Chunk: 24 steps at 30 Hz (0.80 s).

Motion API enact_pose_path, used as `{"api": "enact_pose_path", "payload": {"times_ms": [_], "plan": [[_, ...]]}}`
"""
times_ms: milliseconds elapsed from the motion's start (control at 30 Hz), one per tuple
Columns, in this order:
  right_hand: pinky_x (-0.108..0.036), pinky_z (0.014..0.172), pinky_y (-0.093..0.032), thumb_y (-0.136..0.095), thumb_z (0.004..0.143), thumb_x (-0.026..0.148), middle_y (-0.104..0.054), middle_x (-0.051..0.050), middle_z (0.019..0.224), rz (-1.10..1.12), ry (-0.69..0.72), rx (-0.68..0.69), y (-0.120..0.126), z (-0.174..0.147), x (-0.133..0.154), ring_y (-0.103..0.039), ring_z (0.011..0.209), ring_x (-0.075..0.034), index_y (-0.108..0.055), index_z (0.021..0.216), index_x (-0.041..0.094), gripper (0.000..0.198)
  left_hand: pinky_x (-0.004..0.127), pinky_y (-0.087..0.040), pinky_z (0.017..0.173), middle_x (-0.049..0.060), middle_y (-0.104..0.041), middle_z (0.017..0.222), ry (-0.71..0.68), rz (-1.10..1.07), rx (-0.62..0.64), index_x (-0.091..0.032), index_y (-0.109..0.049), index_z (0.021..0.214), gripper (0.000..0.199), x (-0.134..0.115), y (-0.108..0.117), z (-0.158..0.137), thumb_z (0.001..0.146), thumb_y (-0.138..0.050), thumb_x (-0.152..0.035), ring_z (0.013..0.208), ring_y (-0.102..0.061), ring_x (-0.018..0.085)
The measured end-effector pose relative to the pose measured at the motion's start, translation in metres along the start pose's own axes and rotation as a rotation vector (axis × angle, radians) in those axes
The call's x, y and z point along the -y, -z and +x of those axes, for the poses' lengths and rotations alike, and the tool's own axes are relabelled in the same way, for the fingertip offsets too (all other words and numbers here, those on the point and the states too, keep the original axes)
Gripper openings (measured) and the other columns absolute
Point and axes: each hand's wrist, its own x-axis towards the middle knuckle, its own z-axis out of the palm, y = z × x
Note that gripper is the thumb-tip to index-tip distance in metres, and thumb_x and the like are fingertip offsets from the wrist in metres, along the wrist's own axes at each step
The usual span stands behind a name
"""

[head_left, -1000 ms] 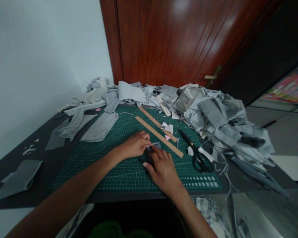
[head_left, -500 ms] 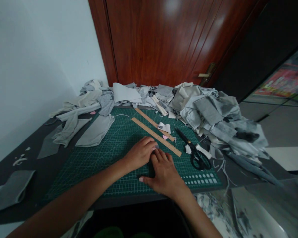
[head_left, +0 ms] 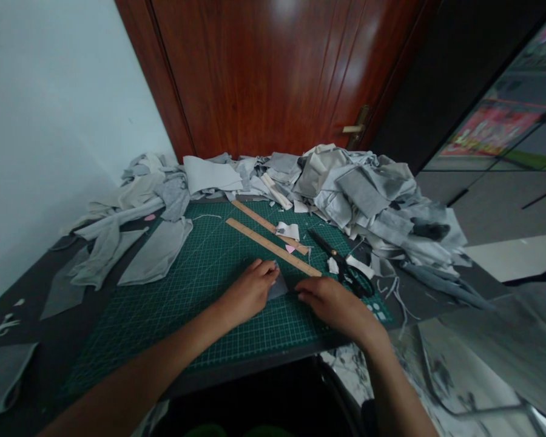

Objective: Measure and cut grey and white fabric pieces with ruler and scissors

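My left hand [head_left: 249,291] rests on the green cutting mat [head_left: 173,303], its fingertips pressing on a small grey fabric piece [head_left: 278,285]. To the right of that piece lies my right hand [head_left: 334,303], palm down on the mat with fingers pointing left, holding nothing. Just beyond both hands runs a wooden ruler [head_left: 273,247], with a second wooden ruler [head_left: 268,226] behind it. Black scissors [head_left: 343,266] lie on the mat close to my right hand's far side.
A large heap of grey and cream fabric scraps [head_left: 359,194] covers the table's back and right. Loose grey pieces [head_left: 157,252] lie at the mat's left. A brown wooden door [head_left: 273,73] stands behind. The dark table's near edge [head_left: 264,364] is close below my hands.
My right hand has slid right, off the grey fabric piece, which now shows between the hands. The left hand stays on it. The view has shifted to the right.
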Motion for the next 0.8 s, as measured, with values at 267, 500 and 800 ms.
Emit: {"api": "enact_pose_path", "payload": {"times_ms": [267, 500, 800], "plan": [[-0.029, 0.096, -0.048, -0.062, 0.094, 0.017, -0.078, -0.004, 0.114, -0.109, -0.056, -0.055, -0.009, 0.006, 0.008, -0.071, 0.107, -0.022, -0.073, 0.12, 0.025, 0.03, 0.04, -0.052, 0.098, 0.009, -0.063, 0.125, -0.065, 0.021, 0.066, -0.017, -0.069, 0.118, 0.034, 0.005, 0.008, 0.004, 0.095, -0.047, -0.004, 0.111, -0.053, 0.024], [-0.034, 0.088, -0.052, -0.058, 0.094, 0.017, -0.078, -0.006, 0.118, -0.257, -0.067, 0.041, -0.013, -0.004, 0.027, -0.073, 0.105, -0.026, -0.067, 0.132, 0.031, 0.041, 0.042, -0.051, 0.101, 0.008, -0.062, 0.131, -0.036, -0.006, 0.028, -0.021, -0.07, 0.12, 0.026, 0.002, 0.006, 0.001, 0.097, -0.057, -0.016, 0.115, -0.054, 0.024], [-0.043, 0.087, -0.053, -0.055, 0.089, 0.008, -0.079, -0.014, 0.11, -0.366, -0.175, 0.092, -0.015, -0.005, 0.055, -0.075, 0.103, -0.032, -0.062, 0.136, 0.022, 0.05, 0.048, -0.051, 0.104, 0.011, -0.066, 0.131, -0.056, 0.157, 0.065, -0.017, -0.069, 0.123, 0.033, -0.012, 0.008, -0.004, 0.095, -0.052, -0.011, 0.124, -0.057, 0.029]]}}
